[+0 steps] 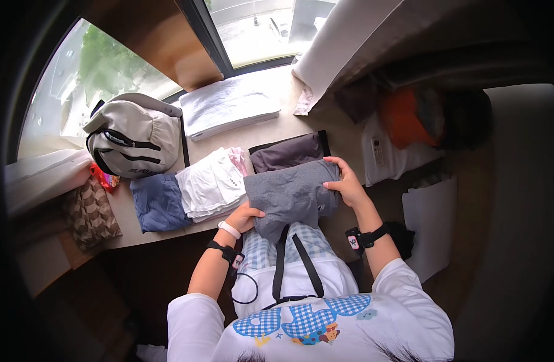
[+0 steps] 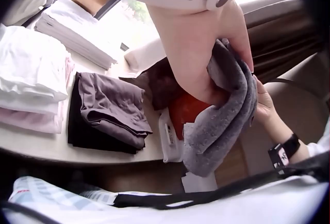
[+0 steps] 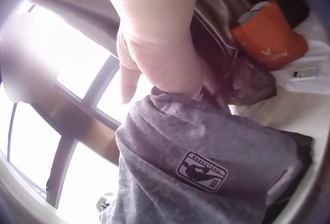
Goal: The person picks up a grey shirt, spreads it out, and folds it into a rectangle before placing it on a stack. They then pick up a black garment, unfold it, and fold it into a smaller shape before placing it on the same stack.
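Observation:
A folded grey garment (image 1: 289, 194) is held above the person's lap, in front of the table's near edge. The left hand (image 1: 245, 216) grips its left side, the thumb lying on top. At the opposite side, the right hand (image 1: 350, 184) pinches the upper corner between thumb and fingers. A basketball logo (image 3: 202, 171) shows on the grey cloth in the right wrist view. Seen from the left wrist, the cloth hangs in several layers from the hand. Just beyond it on the table lies a folded dark purple-grey garment (image 1: 289, 154) on a black one.
Left of the hands lie a stack of folded white clothes (image 1: 210, 184) and folded blue clothing (image 1: 159, 204). Behind stand a pale backpack (image 1: 135, 136) and a white folded pile (image 1: 229, 105) by the window. An orange bag (image 1: 407, 117) sits on the right.

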Demonstrator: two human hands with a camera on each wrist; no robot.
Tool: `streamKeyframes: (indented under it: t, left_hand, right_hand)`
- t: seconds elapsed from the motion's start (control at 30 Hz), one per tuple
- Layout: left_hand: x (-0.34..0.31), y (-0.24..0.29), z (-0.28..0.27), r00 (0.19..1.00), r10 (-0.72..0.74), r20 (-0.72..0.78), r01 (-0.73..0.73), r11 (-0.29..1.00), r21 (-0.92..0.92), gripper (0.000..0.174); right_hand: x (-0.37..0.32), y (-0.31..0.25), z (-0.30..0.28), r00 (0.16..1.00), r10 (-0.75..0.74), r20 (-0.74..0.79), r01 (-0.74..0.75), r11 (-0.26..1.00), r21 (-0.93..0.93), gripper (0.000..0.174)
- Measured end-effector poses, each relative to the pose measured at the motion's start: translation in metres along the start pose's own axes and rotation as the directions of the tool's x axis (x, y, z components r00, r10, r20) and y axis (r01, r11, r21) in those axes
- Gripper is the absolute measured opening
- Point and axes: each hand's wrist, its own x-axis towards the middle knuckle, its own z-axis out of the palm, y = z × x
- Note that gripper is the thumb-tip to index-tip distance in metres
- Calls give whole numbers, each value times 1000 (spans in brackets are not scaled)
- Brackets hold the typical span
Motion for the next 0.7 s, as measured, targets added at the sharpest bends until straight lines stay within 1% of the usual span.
streamKeyframes:
  t: [0.03, 0.07, 0.1, 0.13, 0.2, 0.23, 0.27, 0.33, 0.37, 0.47, 0.5, 0.53, 0.6, 0.63, 0.67, 0.7]
  left_hand:
    - [19, 1, -9, 996, 85, -31, -84, 996, 35, 67]
    - [43, 2, -18, 980, 184, -71, -176, 979, 103, 70]
    - [63, 5, -29, 974, 170, -148, -147, 977, 152, 69]
    - [81, 0, -46, 962, 138, -236, -100, 981, 167, 67]
    - [114, -20, -92, 909, 61, -412, 2, 989, 150, 63]
    - [123, -27, -105, 867, 18, -497, 51, 991, 126, 60]
    - [130, -35, -117, 879, 39, -475, 12, 994, 105, 57]
    - [135, -43, -122, 898, 83, -432, -63, 996, 60, 52]
    - [127, -30, -85, 903, 130, -411, -102, 991, 88, 51]
    - [131, -40, -80, 868, 293, -402, -177, 937, 301, 45]
    - [131, -42, -82, 868, 336, -365, -196, 908, 371, 47]
    - [130, -42, -79, 871, 361, -333, -252, 910, 330, 49]
    - [124, -40, -73, 891, 284, -353, -211, 950, 233, 55]
    - [122, -40, -75, 887, 200, -415, -95, 961, 260, 58]
    - [117, -40, -77, 868, 122, -481, 23, 959, 284, 61]
    - [114, -41, -76, 836, 52, -546, 140, 942, 304, 65]
  right_hand:
    - [27, 14, -10, 999, 37, 33, -32, 991, -133, 66]
    - [60, 29, -21, 997, -27, 75, 48, 952, -303, 69]
    - [86, 48, -30, 990, -65, 121, 115, 879, -463, 72]
    - [104, 70, -36, 982, -80, 170, 168, 778, -605, 74]
    - [126, 114, -43, 990, 68, 124, 39, 711, -703, 81]
    - [129, 119, -41, 971, 194, 138, -23, 651, -758, 85]
    - [128, 122, -40, 991, 74, 112, 33, 675, -737, 85]
    - [120, 130, -41, 985, -168, 45, 151, 699, -700, 87]
    - [114, 135, -46, 979, -205, -8, 144, 714, -685, 90]
    - [99, 179, -64, 954, -235, -185, 95, 825, -557, 90]
    - [93, 188, -69, 962, -218, -162, 99, 838, -536, 90]
    - [89, 191, -69, 967, -170, -188, 84, 914, -398, 84]
    - [84, 195, -72, 975, -143, -172, 71, 926, -371, 73]
    - [81, 187, -70, 974, -166, -151, 88, 902, -422, 67]
    - [83, 189, -71, 976, -190, -109, 130, 902, -411, 65]
    - [81, 184, -70, 966, -227, -121, 144, 866, -480, 65]
